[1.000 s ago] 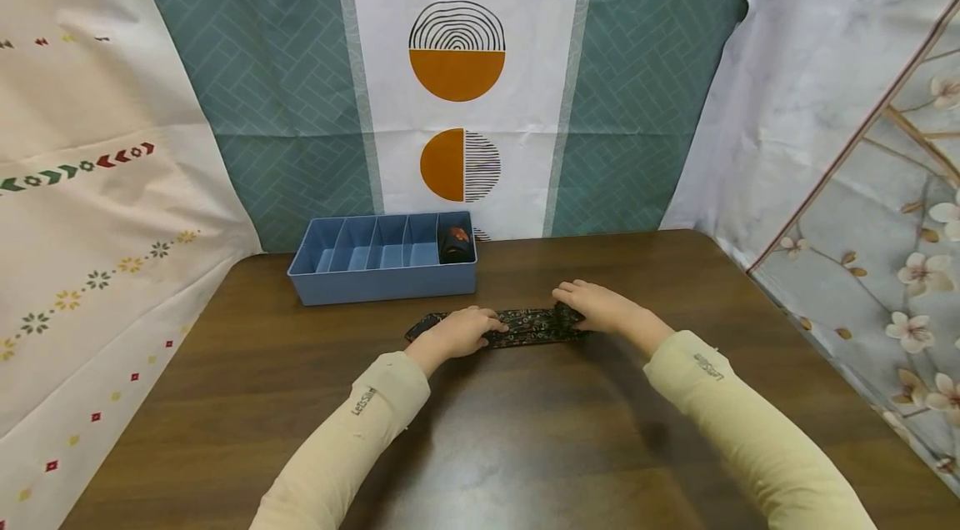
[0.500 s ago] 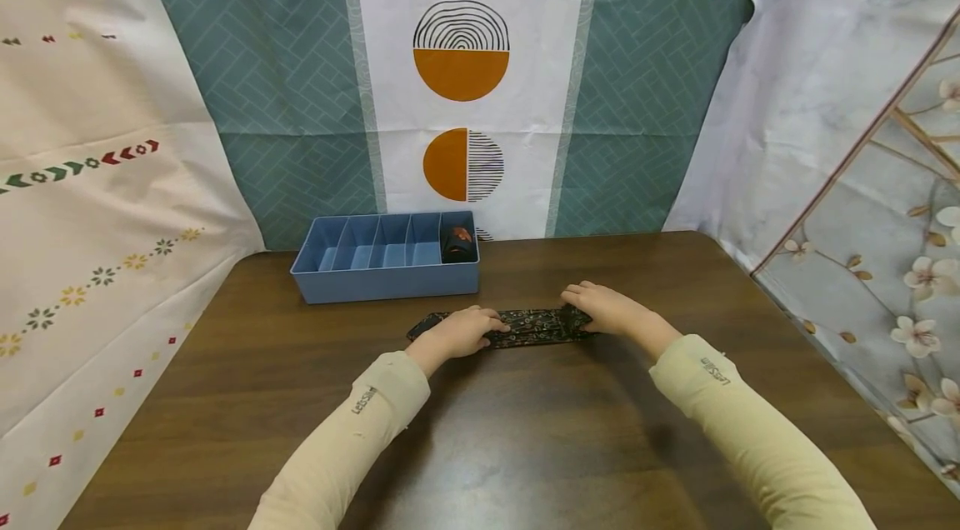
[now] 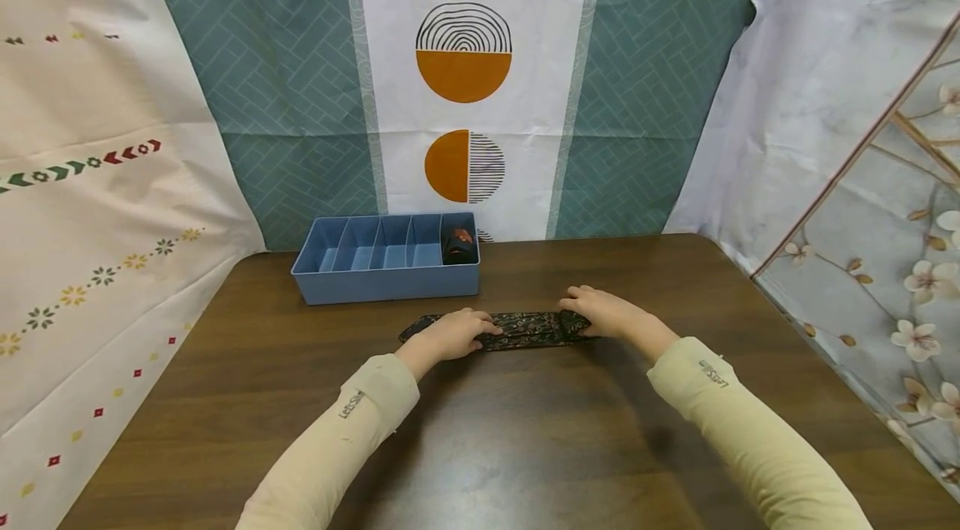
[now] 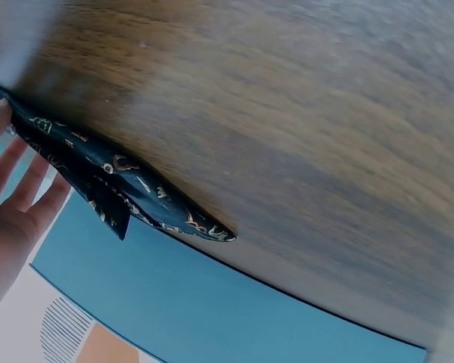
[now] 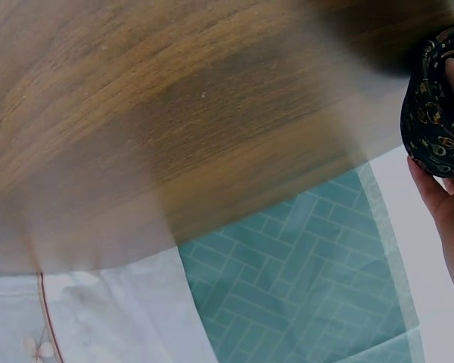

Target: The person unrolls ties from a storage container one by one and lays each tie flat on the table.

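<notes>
A black necktie [image 3: 525, 330] with a small light pattern lies lengthwise across the table, its layers folded together. Its pointed end [image 4: 204, 225] sticks out beyond my left hand [image 3: 452, 335], the thumb on one side of the fabric and the fingers on the other. At the opposite end, my right hand [image 3: 606, 315] grips a rolled-up part of the necktie [image 5: 437, 125]. In the right wrist view the thumb presses into the roll while fingers support it from the other side; the rest of that hand is cut off by the frame.
Behind the necktie stands a blue divided box [image 3: 386, 283]. Its rightmost compartment holds a dark rolled item with an orange-red figure [image 3: 461, 247]. The brown wooden table [image 3: 517, 447] ends at hanging patterned cloths [image 3: 645, 97] on the back and sides.
My left hand has shifted slightly to the left along the necktie. My right hand and the roll stay in nearly the same place, a touch further right than a second ago.
</notes>
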Action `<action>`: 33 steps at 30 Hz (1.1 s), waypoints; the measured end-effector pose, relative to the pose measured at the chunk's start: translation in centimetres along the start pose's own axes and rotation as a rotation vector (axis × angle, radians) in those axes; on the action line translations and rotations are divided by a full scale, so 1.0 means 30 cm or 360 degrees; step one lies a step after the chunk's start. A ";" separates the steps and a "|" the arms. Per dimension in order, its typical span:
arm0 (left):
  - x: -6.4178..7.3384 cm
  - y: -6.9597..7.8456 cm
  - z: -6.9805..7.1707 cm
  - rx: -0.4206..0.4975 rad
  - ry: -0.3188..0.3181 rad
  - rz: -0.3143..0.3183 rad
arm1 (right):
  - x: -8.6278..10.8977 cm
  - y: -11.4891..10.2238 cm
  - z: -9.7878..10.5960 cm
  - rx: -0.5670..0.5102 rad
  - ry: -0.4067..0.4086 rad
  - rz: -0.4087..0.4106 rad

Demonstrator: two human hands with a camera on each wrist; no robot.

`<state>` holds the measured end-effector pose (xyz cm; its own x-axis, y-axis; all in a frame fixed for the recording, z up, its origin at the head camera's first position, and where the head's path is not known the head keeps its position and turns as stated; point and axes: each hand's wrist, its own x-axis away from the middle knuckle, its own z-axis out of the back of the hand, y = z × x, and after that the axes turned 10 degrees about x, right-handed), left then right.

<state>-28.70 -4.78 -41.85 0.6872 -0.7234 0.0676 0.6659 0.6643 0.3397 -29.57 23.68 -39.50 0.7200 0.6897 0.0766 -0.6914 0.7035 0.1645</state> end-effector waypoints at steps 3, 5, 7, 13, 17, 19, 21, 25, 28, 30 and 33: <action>0.005 -0.006 0.002 -0.0005 -0.0002 0.0008 | -0.006 -0.002 0.003 0.0021 -0.0028 -0.0017; 0.009 -0.010 0.004 -0.0011 -0.0001 0.0016 | -0.009 -0.004 0.006 0.0030 -0.0048 -0.0028; 0.015 -0.014 0.005 -0.0006 0.0001 0.0020 | -0.011 -0.007 0.007 0.0038 -0.0062 -0.0036; 0.036 -0.024 0.009 0.0007 0.0007 0.0001 | -0.013 -0.022 0.003 -0.0005 -0.0056 -0.0047; 0.054 -0.035 0.010 0.0017 0.0009 0.0000 | -0.017 -0.030 -0.003 -0.0027 -0.0030 -0.0035; 0.063 -0.043 0.009 0.0020 0.0010 0.0002 | -0.021 -0.035 -0.004 -0.0015 -0.0007 -0.0019; 0.072 -0.051 0.009 0.0022 0.0015 0.0003 | -0.027 -0.040 -0.003 -0.0007 0.0019 0.0003; 0.091 -0.064 0.009 0.0031 0.0035 -0.0007 | -0.036 -0.051 0.001 -0.0002 0.0029 0.0027; 0.104 -0.071 0.011 0.0040 0.0046 -0.0014 | -0.043 -0.056 0.002 -0.0015 0.0009 0.0022; 0.112 -0.075 0.012 0.0045 0.0046 -0.0012 | -0.047 -0.060 0.002 -0.0026 0.0008 0.0020; 0.124 -0.082 0.015 0.0047 0.0047 -0.0021 | -0.053 -0.066 0.002 -0.0047 0.0027 0.0033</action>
<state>-27.92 -9.18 -42.02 0.6868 -0.7259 0.0352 0.6664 0.6484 0.3680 -29.33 21.19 -39.88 0.7045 0.7070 0.0627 -0.7079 0.6935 0.1336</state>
